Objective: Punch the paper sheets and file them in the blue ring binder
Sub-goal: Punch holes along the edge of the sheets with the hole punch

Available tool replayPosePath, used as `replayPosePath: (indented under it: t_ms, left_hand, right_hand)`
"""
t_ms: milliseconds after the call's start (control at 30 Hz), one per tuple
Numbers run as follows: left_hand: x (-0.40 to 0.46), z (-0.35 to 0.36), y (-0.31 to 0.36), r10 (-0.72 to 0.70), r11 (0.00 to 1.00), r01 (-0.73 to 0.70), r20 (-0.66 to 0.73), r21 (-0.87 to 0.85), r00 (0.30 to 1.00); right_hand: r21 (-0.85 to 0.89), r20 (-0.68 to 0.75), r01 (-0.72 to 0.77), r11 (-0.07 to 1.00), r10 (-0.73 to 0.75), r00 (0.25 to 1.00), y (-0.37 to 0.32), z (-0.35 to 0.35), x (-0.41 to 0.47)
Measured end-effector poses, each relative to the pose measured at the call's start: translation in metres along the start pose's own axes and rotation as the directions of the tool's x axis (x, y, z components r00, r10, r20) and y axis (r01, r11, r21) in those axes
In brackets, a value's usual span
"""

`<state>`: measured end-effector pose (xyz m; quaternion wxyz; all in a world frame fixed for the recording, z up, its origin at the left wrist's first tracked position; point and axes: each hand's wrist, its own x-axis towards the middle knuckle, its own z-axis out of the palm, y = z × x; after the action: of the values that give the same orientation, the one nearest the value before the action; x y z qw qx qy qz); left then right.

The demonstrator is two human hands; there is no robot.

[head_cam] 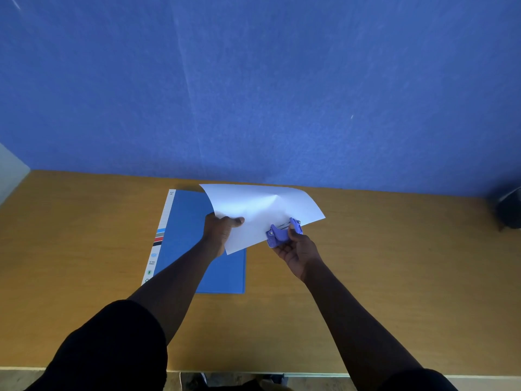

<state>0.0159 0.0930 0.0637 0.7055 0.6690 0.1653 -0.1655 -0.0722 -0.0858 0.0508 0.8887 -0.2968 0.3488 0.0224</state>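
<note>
Midair above the wooden bench [366, 249]: white paper sheets [262, 213], bowed, far corner lifted. Left hand [221, 230] closed on the sheets' left edge, thumb on top. Right hand [296, 248] clamped around a purple hole punch [282, 232], which sits on the sheets' near edge. Blue ring binder [191, 244] lies shut and flat on the bench, partly under the paper and left forearm. Blue wall [253, 80] behind.

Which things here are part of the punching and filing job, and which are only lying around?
Part of the job: paper sheets in the left hand; purple hole punch in the right hand; closed blue ring binder.

Only lying around: dark object at the table's far right edge.
</note>
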Motion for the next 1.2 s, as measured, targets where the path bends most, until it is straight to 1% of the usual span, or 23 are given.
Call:
replayPosePath:
  t_ms: [433, 600, 767, 1000, 1200]
  left_hand:
    - [0.002, -0.003, 0.001, -0.02, 1.0, 0.02, -0.006, 0.004, 1.0]
    - [0.002, -0.001, 0.001, -0.019, 1.0, 0.019, -0.009, 0.001, 1.0]
    - [0.002, -0.001, 0.001, -0.02, 1.0, 0.02, 0.0, -0.006, 1.0]
    - [-0.001, 0.001, 0.004, -0.019, 1.0, 0.019, 0.0, 0.006, 1.0]
    - [-0.003, 0.005, 0.005, -0.014, 1.0, 0.014, 0.004, 0.017, 1.0]
  right_hand:
    - [0.005, -0.052, 0.008, 1.0, -0.008, 0.999, 0.0, 0.002, 0.001]
    - [0.0, -0.048, 0.01, 1.0, -0.01, 0.999, -0.001, 0.003, -0.003]
    - [-0.034, -0.086, 0.03, 0.999, -0.033, 0.996, -0.002, 0.006, -0.003]
    - [-0.036, -0.121, 0.024, 0.999, -0.028, 0.992, -0.003, 0.008, -0.006]
    - [-0.05, -0.189, 0.046, 0.998, -0.055, 0.98, -0.006, 0.012, -0.006]
